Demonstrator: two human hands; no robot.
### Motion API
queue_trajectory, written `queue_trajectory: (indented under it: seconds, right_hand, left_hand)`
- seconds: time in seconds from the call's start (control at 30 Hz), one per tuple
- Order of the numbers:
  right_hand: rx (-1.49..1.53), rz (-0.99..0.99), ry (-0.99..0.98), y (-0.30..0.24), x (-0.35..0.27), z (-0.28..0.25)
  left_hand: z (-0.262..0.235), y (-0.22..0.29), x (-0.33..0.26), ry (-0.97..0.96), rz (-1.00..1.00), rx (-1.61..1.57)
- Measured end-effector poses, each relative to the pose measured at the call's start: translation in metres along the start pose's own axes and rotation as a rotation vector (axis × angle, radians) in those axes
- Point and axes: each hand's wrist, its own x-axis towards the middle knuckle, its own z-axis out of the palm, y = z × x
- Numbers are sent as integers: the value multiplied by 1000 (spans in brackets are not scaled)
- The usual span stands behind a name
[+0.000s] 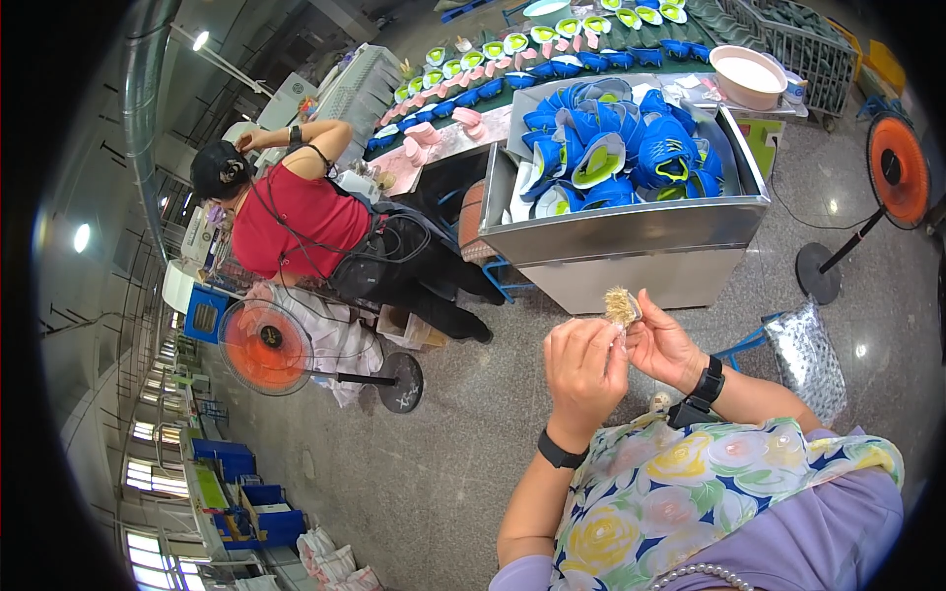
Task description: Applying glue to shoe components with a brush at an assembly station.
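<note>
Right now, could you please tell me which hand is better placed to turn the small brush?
Probably the right hand: it appears to hold the brush already, while the left hand is bunched close beside it, and whether that hand pinches anything is unclear.

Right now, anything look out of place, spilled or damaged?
Only mildly: blue shoe uppers lie heaped at mixed angles in the metal bin, while shoe parts behind it sit in rows. The held brush-like piece looks ragged; whether that's damage, I can't tell. No spill visible.
</note>
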Motion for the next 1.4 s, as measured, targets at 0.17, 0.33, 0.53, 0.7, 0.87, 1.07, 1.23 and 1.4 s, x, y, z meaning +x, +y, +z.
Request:
queue_trajectory:
  seconds: [0.17, 0.33, 0.53, 0.7, 0.87, 1.07, 1.23, 1.4]
  right_hand:
    - [-22, 10, 6, -1, -1, 9]
    - [-15, -16, 14, -4, 2, 4]
    - [-4, 1, 12, -5, 2, 4]
    - [-1, -1, 51, -6, 4, 9]
    - [-7, 5, 21, -10, 5, 11]
    - [-15, 1, 12, -13, 7, 8]
    - [-8, -5, 21, -15, 10, 2]
    - [-38, -13, 7, -16, 12, -2]
  left_hand:
    - [-2, 8, 4, 65, 6, 36]
    - [2, 4, 2, -4, 109, 117]
    - [4, 5, 3, -17, 171, 193]
    - [6, 4, 8, -44, 82, 81]
    - [12, 8, 9, 82, -24, -14]
    - [8, 6, 17, -13, 36, 38]
    - [11, 5, 15, -12, 35, 36]
    - [13, 5, 18, 12, -94, -55]
